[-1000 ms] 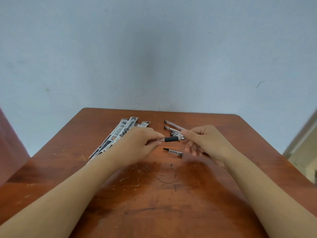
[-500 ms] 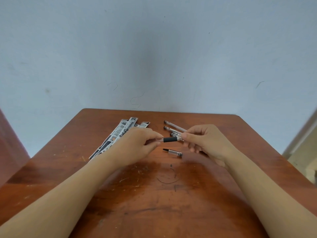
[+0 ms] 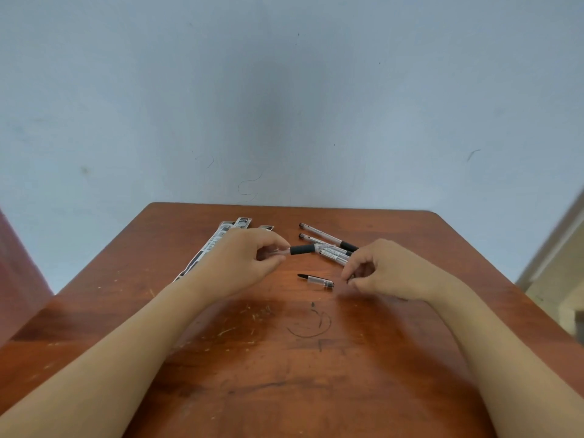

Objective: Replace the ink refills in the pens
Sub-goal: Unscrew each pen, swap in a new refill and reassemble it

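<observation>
Head view: a reddish-brown wooden counter (image 3: 284,390), scratched and marked with a dark pen scribble (image 3: 311,325), runs up to a pale blue-grey wall (image 3: 284,105). Both bare forearms reach in from the near edge.

The left hand (image 3: 246,263) is held just above the counter left of centre, with thumb and forefinger pinched on the clear end of a transparent plastic pen barrel with a black rubber grip (image 3: 302,249). The barrel lies nearly level and points right, so the black grip sticks out past the fingertips. Its far end meets the nearest of the loose pens in this view; I cannot tell whether they touch.

The right hand (image 3: 392,270) is right of centre, apart from the held barrel, with its fingers curled and the thumb and forefinger drawn close together. A small dark speck shows at those fingertips, too small to say whether anything is held.

Between the hands, flat on the counter, lies a short clear pen cap with a black tip (image 3: 316,280), just left of the right fingertips.

Behind it lie several clear ballpoint pens with black grips (image 3: 325,238), side by side and slanting from upper left to lower right, with their lower ends hidden by the right hand.

To the left, a fan of long, flat black-and-white printed refill packets (image 3: 210,248) rests on the counter, partly covered by the left hand and wrist.
</observation>
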A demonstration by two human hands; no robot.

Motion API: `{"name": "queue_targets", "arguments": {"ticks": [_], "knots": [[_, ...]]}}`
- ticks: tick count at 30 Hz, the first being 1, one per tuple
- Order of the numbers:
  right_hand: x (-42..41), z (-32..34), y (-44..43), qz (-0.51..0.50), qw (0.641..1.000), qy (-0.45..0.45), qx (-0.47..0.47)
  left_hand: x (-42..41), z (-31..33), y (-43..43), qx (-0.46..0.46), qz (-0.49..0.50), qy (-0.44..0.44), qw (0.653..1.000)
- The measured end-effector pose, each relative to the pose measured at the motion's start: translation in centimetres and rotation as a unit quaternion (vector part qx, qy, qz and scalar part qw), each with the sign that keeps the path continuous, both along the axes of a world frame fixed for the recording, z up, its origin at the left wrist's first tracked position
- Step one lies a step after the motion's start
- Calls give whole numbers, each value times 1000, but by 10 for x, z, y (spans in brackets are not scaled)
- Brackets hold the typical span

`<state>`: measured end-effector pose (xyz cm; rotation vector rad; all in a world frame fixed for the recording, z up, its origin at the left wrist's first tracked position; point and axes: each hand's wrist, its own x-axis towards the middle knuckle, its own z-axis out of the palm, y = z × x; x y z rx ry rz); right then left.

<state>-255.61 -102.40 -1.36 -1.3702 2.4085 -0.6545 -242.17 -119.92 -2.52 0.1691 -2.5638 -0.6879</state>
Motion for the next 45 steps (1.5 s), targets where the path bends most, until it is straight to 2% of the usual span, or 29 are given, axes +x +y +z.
{"name": "queue_targets", "arguments": {"ticks": [10,12,17,20,28,38,43,45], "knots": [[-4,-10,-5,28,998,26,49,0,-1,2,-1,-25,-11,1000],[-4,-6,-2,16,1000,14,14,0,0,2,-3,-27,-14,1000],[1,10,9,-27,980,-73,-183,0,-1,1,4,-21,-12,1000],[10,11,5,-16,974,-77,-213,0,-2,2,3,-24,-10,1000],[12,-3,-9,-10,977,-44,-209,-1,-3,1,-3,-25,-12,1000],[3,-5,-4,-19,988,49,-145,0,0,0,-14,-10,-13,1000],[1,-3,-2,-32,987,24,-154,1,1,-5,4,6,4,1000],[-1,1,2,-32,988,-17,-149,1,3,-8,10,8,11,1000]]}}
